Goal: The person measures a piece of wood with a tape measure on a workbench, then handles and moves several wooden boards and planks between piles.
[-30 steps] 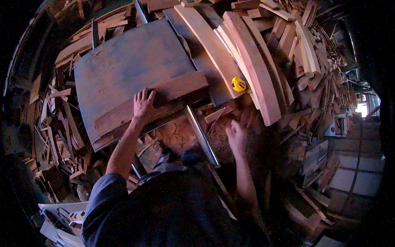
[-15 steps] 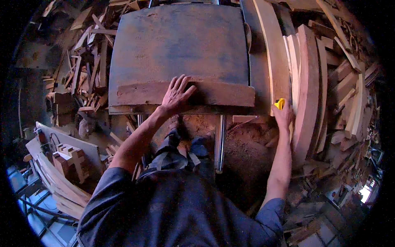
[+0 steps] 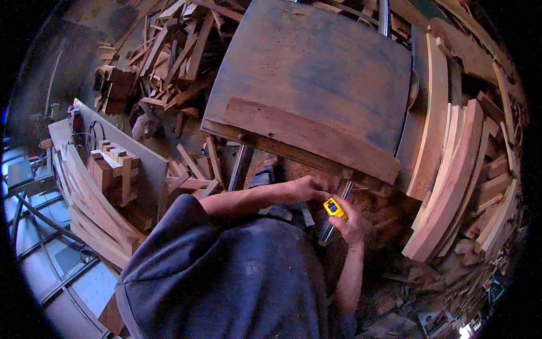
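My right hand is closed around a yellow tape measure with a dark face, just off the near edge of a metal machine table. Beside it, my left hand has its fingers bent together close to the tape measure; what is between them, if anything, is too small to make out. A reddish-brown wooden board lies flat along the table's near edge, beyond both hands, and neither touches it.
Long pale planks and a thick reddish beam lie to the right of the table. Offcuts are heaped at the far left. Curved wood pieces stand at near left. A metal rail runs under the table.
My left hand has come off the board and moved toward my right hand. My right hand has brought the tape measure left from the planks. The view has turned leftward.
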A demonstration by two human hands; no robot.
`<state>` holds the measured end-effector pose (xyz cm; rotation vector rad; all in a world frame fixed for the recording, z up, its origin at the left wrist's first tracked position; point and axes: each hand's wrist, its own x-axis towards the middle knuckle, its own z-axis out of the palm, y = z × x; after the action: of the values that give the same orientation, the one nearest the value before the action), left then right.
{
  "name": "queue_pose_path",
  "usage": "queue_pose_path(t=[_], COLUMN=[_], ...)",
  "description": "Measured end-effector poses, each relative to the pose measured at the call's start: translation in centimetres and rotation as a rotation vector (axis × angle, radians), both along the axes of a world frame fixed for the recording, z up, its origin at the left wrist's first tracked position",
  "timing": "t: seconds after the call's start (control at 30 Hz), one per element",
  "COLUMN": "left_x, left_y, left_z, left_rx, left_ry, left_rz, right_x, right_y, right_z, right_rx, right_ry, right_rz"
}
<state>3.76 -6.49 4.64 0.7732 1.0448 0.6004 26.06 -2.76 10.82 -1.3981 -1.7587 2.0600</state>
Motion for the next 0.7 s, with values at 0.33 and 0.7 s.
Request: queue_pose_path(t=[0.33,0.7], left_x=[-19.8,-28.7], left_y=[-1.0,-1.2], left_z=[3.1,-6.5], left_rx=[0.137,0.369], left_ry=[0.355,0.822], left_rz=[0.656,0.93], right_x=[2.2,9.4], right_y=[4.3,13.2], right_z=[2.0,-0.9], right_rx=[0.805,0.883], right_ry=[-0.52,-0.638], right_rz=[0.279,0.205])
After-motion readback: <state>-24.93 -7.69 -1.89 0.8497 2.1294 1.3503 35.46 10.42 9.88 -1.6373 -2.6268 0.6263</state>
